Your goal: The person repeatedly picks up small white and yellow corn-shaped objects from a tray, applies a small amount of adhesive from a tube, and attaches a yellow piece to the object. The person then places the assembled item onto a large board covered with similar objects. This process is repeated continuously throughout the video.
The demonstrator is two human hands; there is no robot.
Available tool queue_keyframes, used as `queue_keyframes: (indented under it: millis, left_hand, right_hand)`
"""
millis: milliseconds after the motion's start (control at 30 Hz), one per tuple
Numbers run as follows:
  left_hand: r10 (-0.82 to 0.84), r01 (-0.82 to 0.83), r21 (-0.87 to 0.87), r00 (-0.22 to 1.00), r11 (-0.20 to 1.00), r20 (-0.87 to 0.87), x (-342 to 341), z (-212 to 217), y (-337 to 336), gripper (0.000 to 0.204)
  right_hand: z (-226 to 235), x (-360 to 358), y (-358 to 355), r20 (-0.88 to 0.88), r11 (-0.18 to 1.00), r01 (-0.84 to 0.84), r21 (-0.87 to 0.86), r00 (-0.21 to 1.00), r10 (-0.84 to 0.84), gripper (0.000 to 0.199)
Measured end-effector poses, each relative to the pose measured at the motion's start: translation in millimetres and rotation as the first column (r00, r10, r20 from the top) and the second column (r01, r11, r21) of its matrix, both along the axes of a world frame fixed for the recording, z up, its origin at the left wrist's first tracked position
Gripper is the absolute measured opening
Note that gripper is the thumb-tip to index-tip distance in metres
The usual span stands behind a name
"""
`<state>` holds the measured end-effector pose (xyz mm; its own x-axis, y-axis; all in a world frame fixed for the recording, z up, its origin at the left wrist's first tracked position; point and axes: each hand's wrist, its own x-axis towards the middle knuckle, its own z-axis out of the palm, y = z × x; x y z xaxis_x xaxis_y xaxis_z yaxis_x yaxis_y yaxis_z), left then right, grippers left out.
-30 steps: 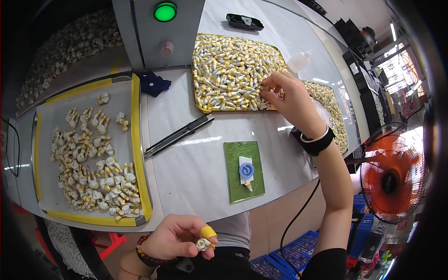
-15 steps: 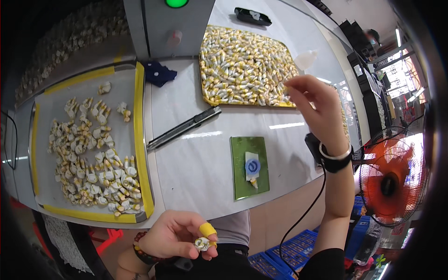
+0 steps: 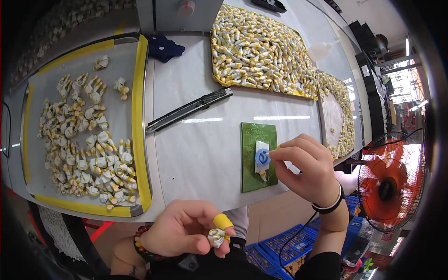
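My right hand [image 3: 305, 168] hovers at the right edge of a small green mat [image 3: 258, 156] and pinches a tiny yellow piece between thumb and forefinger. On the mat lies a white part with a blue round cap [image 3: 262, 159], just left of my fingertips. My left hand [image 3: 189, 229] is low, near my body below the table edge, holding a small white and yellow part [image 3: 217, 237]; its forefinger wears a yellow finger cot. A tray [image 3: 219, 80] heaped with white and yellow parts stands at the back.
A yellow-rimmed tray [image 3: 140, 116] of assembled white and yellow parts fills the left. A black utility knife [image 3: 189, 109] lies diagonally mid-table. A dark blue cloth [image 3: 164, 47] sits at the back, a second tray of parts [image 3: 343, 121] at the right, and an orange fan [image 3: 389, 189] beyond the table.
My right hand left the far tray of parts and came down toward me to the green mat, carrying a small piece. My left hand stayed low with its part.
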<state>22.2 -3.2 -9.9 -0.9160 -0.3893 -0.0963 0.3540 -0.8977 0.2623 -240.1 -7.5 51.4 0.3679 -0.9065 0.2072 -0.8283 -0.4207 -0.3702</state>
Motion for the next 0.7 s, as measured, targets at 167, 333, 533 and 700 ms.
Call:
queue_keyframes:
  millis: [167,333,533,700]
  left_hand:
    - [-0.017,0.017,0.011,0.998,1.0,0.061,-2.0,5.0,-0.9,0.048]
    - [-0.019,0.019,0.019,1.0,1.0,0.01,-0.5,1.9,0.9,0.047]
    - [-0.014,0.014,0.02,1.0,1.0,-0.01,-4.4,-0.9,-0.6,0.048]
    - [-0.025,0.016,0.06,0.986,0.998,0.163,-14.4,12.7,-3.2,0.053]
  right_hand:
    - [-2.7,1.7,-4.5,-0.046,0.998,-0.056,0.006,0.997,0.057,0.022]
    - [3.2,0.3,-0.9,-0.091,0.993,-0.098,0.06,0.99,0.104,0.022]
    - [3.7,-1.2,3.4,-0.121,0.998,-0.067,0.016,0.99,0.068,0.024]
    - [13.2,8.9,3.8,0.05,0.997,-0.027,-0.072,0.998,0.031,0.024]
